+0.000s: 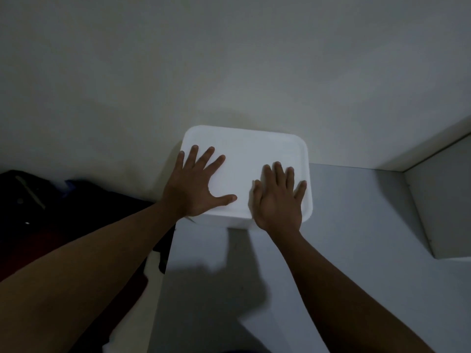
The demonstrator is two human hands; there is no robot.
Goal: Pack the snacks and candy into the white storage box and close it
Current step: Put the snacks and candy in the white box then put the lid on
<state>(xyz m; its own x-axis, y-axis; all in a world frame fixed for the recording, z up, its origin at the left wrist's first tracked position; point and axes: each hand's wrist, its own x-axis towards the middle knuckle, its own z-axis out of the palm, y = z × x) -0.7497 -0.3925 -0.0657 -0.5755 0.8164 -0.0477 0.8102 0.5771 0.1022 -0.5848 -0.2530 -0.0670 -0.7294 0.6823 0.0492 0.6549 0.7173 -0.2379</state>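
The white storage box [244,146] stands against the wall at the back left corner of a grey table, with its lid on top. My left hand [196,187] lies flat on the left part of the lid, fingers spread. My right hand [277,200] lies flat on the lid's right front part, fingers closer together. Neither hand holds anything. No snacks or candy are visible; the inside of the box is hidden by the lid.
The grey table [356,225] stretches to the right and toward me. A white panel [438,207] rises at the table's right end. Left of the table lies a pile of dark items [51,212]. A plain wall [229,59] is behind.
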